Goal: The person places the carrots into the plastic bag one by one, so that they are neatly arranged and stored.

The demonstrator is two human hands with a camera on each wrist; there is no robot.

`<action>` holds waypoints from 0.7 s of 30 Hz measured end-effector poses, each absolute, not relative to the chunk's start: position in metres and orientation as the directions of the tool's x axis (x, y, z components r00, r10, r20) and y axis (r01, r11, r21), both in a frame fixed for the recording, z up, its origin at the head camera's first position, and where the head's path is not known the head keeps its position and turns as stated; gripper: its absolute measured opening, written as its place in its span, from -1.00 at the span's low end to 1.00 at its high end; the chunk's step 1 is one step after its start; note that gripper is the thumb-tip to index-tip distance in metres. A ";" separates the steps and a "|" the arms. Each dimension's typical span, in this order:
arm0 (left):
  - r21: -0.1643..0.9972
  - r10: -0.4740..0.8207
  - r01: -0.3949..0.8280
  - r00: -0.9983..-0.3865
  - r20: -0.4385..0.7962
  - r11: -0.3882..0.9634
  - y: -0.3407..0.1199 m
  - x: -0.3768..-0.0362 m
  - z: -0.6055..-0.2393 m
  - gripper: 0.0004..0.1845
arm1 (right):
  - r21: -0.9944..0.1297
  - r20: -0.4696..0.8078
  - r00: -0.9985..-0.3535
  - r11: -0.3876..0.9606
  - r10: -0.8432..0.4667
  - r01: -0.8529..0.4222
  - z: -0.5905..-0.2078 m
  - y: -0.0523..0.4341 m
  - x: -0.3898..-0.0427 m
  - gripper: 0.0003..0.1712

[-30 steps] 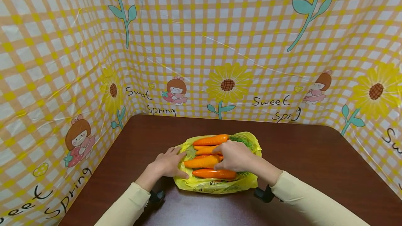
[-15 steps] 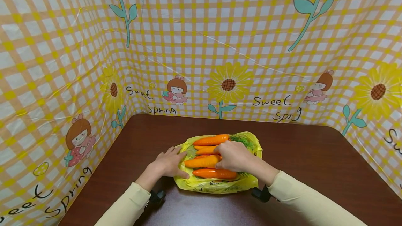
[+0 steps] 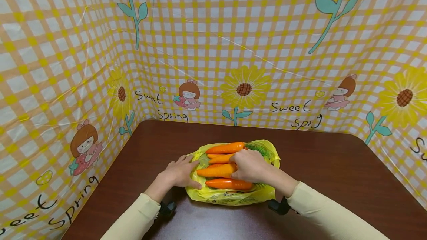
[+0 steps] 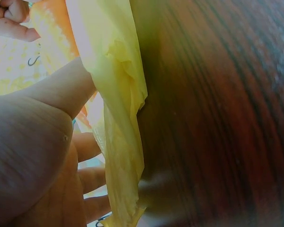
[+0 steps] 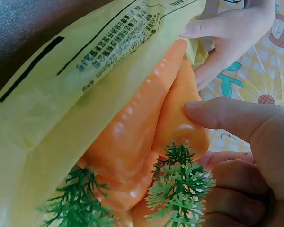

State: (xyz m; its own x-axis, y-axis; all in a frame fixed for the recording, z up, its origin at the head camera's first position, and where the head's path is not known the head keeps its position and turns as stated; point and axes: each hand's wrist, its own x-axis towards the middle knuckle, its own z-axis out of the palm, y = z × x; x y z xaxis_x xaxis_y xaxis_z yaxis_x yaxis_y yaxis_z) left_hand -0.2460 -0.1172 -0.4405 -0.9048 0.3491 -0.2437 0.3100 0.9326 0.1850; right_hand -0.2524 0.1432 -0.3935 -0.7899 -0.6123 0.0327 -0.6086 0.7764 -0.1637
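Note:
A yellow plastic bag (image 3: 233, 200) lies on its side on the table, holding several orange toy carrots with green leafy tops. The right hand (image 3: 251, 166) reaches over the leafy ends and grips a lighter orange carrot (image 3: 215, 171). In the right wrist view, the thumb presses this carrot's thick end (image 5: 180, 120), fingers curled at its far side. The left hand (image 3: 180, 173) rests with spread fingers at the bag's left edge, beside the carrot tips. In the left wrist view, its thumb and fingertips pass behind the yellow plastic (image 4: 118, 94).
A darker orange carrot (image 3: 228, 184) lies nearest the bag's front side, another carrot (image 3: 225, 148) along the back. Green leaves (image 3: 260, 150) fill the right end. The brown table (image 3: 333, 180) backs onto a yellow checked cloth (image 3: 213, 40) that also hangs at both sides.

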 end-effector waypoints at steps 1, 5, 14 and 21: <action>0.184 0.349 0.311 -0.905 -0.244 0.933 -0.117 -0.246 -0.441 0.00 | -0.163 0.042 -0.787 0.773 -0.616 -0.614 -0.393 0.145 -0.252 -0.81; 0.179 0.348 0.310 -0.905 -0.245 0.934 -0.118 -0.247 -0.441 0.01 | -0.167 0.076 -0.774 0.757 -0.629 -0.632 -0.390 0.154 -0.252 -0.82; 0.180 0.348 0.311 -0.906 -0.241 0.933 -0.117 -0.247 -0.441 0.02 | -0.169 0.059 -0.802 0.786 -0.594 -0.595 -0.381 0.173 -0.246 -0.77; 0.178 0.344 0.306 -0.907 -0.243 0.935 -0.116 -0.246 -0.440 0.01 | -0.158 0.039 -0.816 0.803 -0.577 -0.575 -0.376 0.188 -0.242 -0.81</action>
State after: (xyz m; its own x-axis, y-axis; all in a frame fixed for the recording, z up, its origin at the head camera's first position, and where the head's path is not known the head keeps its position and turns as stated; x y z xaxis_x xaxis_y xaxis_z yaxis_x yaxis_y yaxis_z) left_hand -0.2461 -0.1162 -0.4396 -0.9071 0.3435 -0.2432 0.3064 0.9351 0.1780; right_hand -0.2425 0.1880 -0.3759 -0.8159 -0.5769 0.0391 -0.5751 0.8026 -0.1584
